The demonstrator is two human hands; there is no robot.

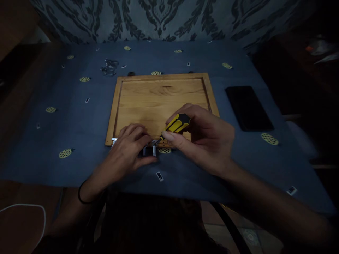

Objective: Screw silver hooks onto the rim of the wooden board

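A framed wooden panel [159,102] lies flat on the blue patterned cloth. My right hand [203,137] is closed round a yellow and black screwdriver [176,125], whose tip points down and left to a small metal fitting [154,148] at the panel's near edge. Against that fitting, my left hand [129,148] has its thumb and forefinger on either side, its other fingers curled over the near edge. Just left of my left hand, a bit of shiny metal [114,140] shows at the panel's near left corner.
Several small metal pieces [109,67] lie on the cloth [71,130] behind the panel's left corner. A black flat object [249,108], like a phone or tablet, lies to the right of the panel. Patterned fabric [164,21] rises along the far edge.
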